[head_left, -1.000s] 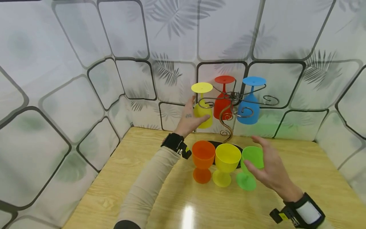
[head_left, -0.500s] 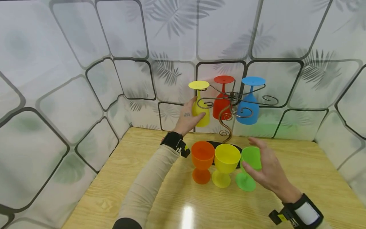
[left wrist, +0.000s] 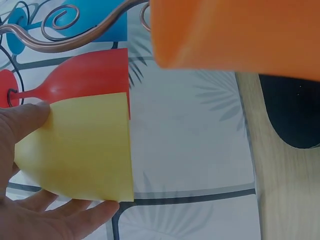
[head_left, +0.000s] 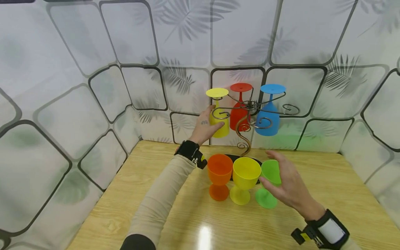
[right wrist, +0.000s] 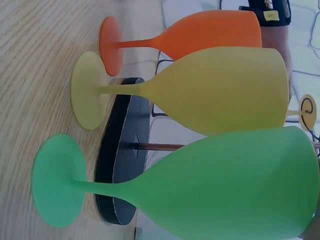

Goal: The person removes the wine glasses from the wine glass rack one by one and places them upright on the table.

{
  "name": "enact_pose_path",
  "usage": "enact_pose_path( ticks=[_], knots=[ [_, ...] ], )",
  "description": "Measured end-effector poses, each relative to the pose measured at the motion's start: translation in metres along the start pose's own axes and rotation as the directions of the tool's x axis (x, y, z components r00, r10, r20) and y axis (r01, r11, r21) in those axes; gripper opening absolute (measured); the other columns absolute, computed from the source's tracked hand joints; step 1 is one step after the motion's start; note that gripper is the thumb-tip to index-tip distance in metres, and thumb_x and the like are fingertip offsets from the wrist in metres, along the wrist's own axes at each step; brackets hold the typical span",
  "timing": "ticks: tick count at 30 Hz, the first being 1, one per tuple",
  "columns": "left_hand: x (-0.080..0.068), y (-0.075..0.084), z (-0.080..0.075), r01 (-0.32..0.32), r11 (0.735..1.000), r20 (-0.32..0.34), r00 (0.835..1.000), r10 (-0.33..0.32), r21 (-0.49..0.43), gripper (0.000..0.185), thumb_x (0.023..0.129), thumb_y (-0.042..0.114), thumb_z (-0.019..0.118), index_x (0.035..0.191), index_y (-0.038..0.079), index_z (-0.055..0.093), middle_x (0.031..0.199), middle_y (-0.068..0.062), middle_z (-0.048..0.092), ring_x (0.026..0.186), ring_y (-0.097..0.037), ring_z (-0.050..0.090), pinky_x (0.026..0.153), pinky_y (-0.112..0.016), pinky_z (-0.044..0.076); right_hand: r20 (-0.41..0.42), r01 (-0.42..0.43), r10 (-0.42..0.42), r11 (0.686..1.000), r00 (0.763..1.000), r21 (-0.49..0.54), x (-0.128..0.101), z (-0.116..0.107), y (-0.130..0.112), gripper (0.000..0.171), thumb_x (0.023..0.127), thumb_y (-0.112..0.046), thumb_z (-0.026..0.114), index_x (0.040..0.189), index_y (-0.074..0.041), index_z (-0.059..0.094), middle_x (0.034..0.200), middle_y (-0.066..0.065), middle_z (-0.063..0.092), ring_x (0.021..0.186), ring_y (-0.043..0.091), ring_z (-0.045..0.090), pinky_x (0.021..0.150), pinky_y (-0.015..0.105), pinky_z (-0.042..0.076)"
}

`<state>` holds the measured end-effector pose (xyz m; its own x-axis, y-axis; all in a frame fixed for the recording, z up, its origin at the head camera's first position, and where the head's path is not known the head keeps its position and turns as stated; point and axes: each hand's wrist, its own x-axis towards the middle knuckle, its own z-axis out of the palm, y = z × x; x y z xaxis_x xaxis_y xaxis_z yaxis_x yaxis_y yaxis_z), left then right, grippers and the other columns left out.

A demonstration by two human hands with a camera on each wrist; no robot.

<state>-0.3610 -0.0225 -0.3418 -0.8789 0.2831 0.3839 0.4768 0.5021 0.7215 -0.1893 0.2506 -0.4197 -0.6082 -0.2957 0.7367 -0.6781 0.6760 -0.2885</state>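
Observation:
My left hand (head_left: 204, 126) holds the bowl of an upside-down yellow goblet (left wrist: 90, 150), thumb on one side and fingers on the other. This goblet's foot is at a curled arm of a wire goblet rack (head_left: 243, 125). Also upside down on the rack are a red goblet (head_left: 240, 116) and a blue goblet (head_left: 267, 119). My right hand (head_left: 292, 189), fingers apart and extended, is beside an upright green goblet (right wrist: 225, 185); whether it touches the goblet I cannot tell. An upright yellow goblet (head_left: 247, 173) and an orange goblet (head_left: 220, 170) stand left of the green one.
The rack's black base (right wrist: 125, 165) lies behind the upright goblets on a wooden table (head_left: 175, 215). A patterned curtain-like backdrop (head_left: 187, 41) borders the table at the back and sides. Another scrolled rack arm (head_left: 290, 108) sticks out to the right.
The held yellow goblet has risen slightly; it shifted left away from the red one, then came back closer. The right hand stays near the green goblet. The head view has shifted a little.

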Motion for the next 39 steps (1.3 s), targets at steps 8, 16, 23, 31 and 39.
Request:
enact_pose_path(
  ticks=[8, 16, 23, 31, 39],
  knots=[
    [0.003, 0.004, 0.0, 0.006, 1.0, 0.045, 0.999, -0.007, 0.019, 0.073, 0.093, 0.023, 0.075, 0.156, 0.012, 0.038, 0.148, -0.016, 0.049, 0.129, -0.029, 0.05, 0.103, -0.043, 0.05, 0.002, -0.012, 0.012, 1.0, 1.0, 0.0, -0.004, 0.001, 0.001, 0.077, 0.084, -0.025, 0.076, 0.148, 0.003, 0.044, 0.135, 0.021, 0.059, 0.118, 0.034, 0.056, 0.097, 0.052, 0.041],
    [-0.001, 0.011, 0.001, 0.019, 0.996, 0.09, 0.996, -0.01, -0.091, 0.073, 0.091, 0.021, 0.077, 0.153, 0.012, 0.041, 0.15, -0.013, 0.049, 0.131, -0.027, 0.054, 0.104, -0.038, 0.051, -0.004, -0.007, 0.007, 1.0, 1.0, 0.0, -0.005, 0.002, 0.0, 0.075, 0.085, -0.027, 0.075, 0.147, 0.003, 0.045, 0.136, 0.019, 0.06, 0.117, 0.033, 0.057, 0.094, 0.052, 0.041],
    [-0.005, 0.01, 0.0, -0.022, 0.998, 0.095, 0.995, 0.028, -0.066, 0.072, 0.091, 0.021, 0.077, 0.153, 0.011, 0.041, 0.15, -0.013, 0.049, 0.131, -0.025, 0.053, 0.103, -0.037, 0.052, 0.003, -0.025, 0.025, 1.0, 1.0, 0.006, -0.004, 0.002, -0.001, 0.076, 0.084, -0.025, 0.076, 0.148, 0.001, 0.044, 0.137, 0.019, 0.059, 0.118, 0.033, 0.055, 0.096, 0.058, 0.04],
    [-0.013, 0.009, -0.007, -0.062, 0.998, 0.109, 0.992, 0.065, -0.032, 0.076, 0.092, 0.023, 0.077, 0.156, 0.012, 0.037, 0.154, -0.013, 0.046, 0.139, -0.028, 0.047, 0.11, -0.042, 0.047, -0.004, -0.018, 0.019, 1.0, 1.0, 0.019, -0.003, 0.003, -0.005, 0.074, 0.086, -0.029, 0.074, 0.147, 0.003, 0.046, 0.136, 0.022, 0.06, 0.119, 0.034, 0.055, 0.099, 0.062, 0.038],
    [-0.02, 0.004, -0.01, -0.075, 0.997, 0.101, 0.992, 0.077, -0.022, 0.077, 0.092, 0.024, 0.076, 0.156, 0.01, 0.036, 0.144, -0.012, 0.053, 0.129, -0.025, 0.053, 0.104, -0.04, 0.05, -0.027, 0.007, -0.007, 1.0, 1.0, 0.007, 0.0, 0.006, -0.009, 0.078, 0.097, -0.056, 0.057, 0.145, 0.004, 0.047, 0.133, 0.022, 0.061, 0.119, 0.038, 0.055, 0.109, 0.056, 0.036]
  ],
)
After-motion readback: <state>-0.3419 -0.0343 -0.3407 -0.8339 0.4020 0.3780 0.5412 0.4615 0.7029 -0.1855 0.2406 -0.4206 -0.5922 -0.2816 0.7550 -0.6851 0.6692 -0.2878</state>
